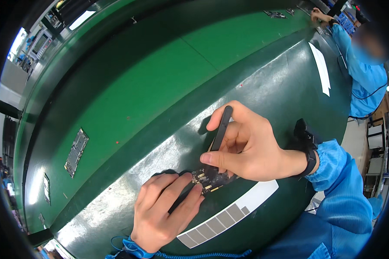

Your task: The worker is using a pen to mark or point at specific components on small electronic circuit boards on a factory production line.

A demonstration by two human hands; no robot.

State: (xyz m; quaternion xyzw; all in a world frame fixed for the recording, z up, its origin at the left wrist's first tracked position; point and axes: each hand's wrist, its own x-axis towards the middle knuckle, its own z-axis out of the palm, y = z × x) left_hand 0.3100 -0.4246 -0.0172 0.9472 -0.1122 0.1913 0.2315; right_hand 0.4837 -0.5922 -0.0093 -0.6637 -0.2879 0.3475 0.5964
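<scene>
A dark circuit board [208, 183] with gold-coloured contacts lies on the green table in front of me. My left hand [166, 211] holds its left end down, thumb and fingers along the edge. Between the thumb and fingers of my right hand [250, 146] is a slim black stick-like tool [222, 129] with a rounded upper end. It slants down toward the board; its dark lower end blends in there, so its kind does not show. Just on the near side of the board lies a white sheet with grey square stickers [218, 224].
Another circuit board [77, 152] lies on the green strip at left, a smaller one [46, 187] beyond it. A white paper strip [320, 69] rests at right, near a co-worker in a blue sleeve [363, 88]. A blue coiled cord [203, 255] runs along the near edge.
</scene>
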